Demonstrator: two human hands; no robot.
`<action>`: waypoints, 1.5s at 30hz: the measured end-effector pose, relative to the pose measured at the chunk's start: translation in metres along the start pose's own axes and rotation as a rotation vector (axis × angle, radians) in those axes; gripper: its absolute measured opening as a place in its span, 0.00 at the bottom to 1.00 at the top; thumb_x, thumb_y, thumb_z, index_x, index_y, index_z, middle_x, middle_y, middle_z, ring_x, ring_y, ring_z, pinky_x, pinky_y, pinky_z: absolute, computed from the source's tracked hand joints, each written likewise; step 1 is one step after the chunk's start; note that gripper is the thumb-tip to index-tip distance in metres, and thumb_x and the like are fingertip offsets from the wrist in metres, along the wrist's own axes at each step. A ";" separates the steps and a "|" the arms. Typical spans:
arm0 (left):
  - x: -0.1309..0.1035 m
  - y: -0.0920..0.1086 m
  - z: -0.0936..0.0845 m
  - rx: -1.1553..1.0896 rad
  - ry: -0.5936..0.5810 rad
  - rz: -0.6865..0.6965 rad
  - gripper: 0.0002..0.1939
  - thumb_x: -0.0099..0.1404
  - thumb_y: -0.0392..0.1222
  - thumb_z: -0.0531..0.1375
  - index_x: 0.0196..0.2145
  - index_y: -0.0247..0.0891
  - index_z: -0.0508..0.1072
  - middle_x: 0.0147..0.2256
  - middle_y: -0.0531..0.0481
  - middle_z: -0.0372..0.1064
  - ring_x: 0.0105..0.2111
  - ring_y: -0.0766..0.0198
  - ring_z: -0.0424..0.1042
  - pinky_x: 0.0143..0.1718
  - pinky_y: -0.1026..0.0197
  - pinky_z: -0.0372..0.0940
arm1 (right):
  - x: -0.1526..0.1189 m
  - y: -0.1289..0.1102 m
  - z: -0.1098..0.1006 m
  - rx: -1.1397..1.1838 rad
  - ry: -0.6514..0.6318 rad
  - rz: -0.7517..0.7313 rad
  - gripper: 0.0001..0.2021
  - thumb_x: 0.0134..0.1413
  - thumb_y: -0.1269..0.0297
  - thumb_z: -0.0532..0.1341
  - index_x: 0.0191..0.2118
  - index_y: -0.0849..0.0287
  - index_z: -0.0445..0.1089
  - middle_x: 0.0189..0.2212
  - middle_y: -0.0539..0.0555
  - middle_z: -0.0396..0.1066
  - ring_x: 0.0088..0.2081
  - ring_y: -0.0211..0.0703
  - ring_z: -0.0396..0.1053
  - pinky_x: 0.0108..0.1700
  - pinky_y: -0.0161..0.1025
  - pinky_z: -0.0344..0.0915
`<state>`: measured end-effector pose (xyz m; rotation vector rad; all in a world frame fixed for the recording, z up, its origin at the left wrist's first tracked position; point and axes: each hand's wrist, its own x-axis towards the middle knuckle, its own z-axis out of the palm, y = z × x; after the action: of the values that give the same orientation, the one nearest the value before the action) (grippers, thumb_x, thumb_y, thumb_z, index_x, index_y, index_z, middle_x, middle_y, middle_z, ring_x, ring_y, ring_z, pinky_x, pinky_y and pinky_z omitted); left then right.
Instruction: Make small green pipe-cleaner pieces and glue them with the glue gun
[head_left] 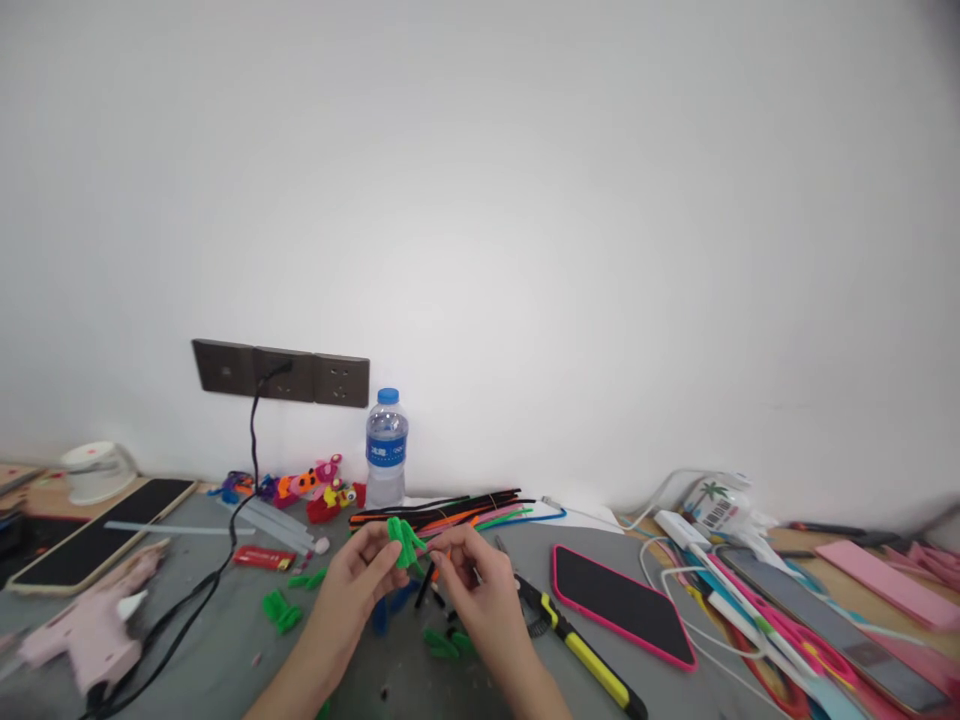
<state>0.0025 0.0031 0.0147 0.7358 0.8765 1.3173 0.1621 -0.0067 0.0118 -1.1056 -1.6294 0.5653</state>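
Above the grey mat, my left hand [357, 574] pinches a bent green pipe cleaner piece [405, 543] between thumb and fingers. My right hand [477, 580] is closed at the right side of that piece, thumb and forefinger pressed together on its thin end. The other fingers of the right hand are curled. Below and left of my hands lie more folded green pipe cleaner pieces [281, 611]. Another green piece [444, 644] rests under the right hand, among small dark and blue bits.
A bundle of pipe cleaners [450, 512] lies behind my hands, near a water bottle [387, 450]. On the right are a yellow-black cutter [592, 665] and a pink-cased phone [622, 605]. A pink glue gun [94, 635] and its black cord [214, 578] occupy the left.
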 end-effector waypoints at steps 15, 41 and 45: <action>0.003 -0.009 -0.004 0.136 -0.053 0.072 0.14 0.48 0.46 0.72 0.30 0.38 0.78 0.28 0.51 0.73 0.30 0.61 0.70 0.29 0.64 0.68 | -0.003 -0.001 0.001 -0.006 -0.090 0.040 0.07 0.58 0.66 0.55 0.30 0.58 0.66 0.20 0.46 0.58 0.22 0.36 0.55 0.24 0.31 0.53; 0.002 -0.009 -0.006 0.142 -0.062 0.115 0.11 0.49 0.44 0.71 0.28 0.38 0.77 0.24 0.55 0.69 0.26 0.66 0.65 0.28 0.68 0.62 | -0.005 -0.009 0.000 0.022 -0.186 0.030 0.06 0.60 0.68 0.54 0.31 0.58 0.64 0.22 0.46 0.58 0.22 0.35 0.54 0.25 0.31 0.51; 0.002 -0.008 -0.005 0.142 -0.053 0.118 0.11 0.49 0.44 0.71 0.28 0.37 0.77 0.25 0.53 0.70 0.27 0.65 0.66 0.28 0.67 0.63 | -0.006 -0.009 0.000 0.043 -0.195 0.045 0.06 0.60 0.68 0.54 0.31 0.58 0.64 0.22 0.46 0.57 0.22 0.35 0.54 0.25 0.31 0.50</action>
<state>0.0020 0.0036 0.0048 0.9419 0.9020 1.3425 0.1588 -0.0161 0.0165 -1.0842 -1.7544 0.7541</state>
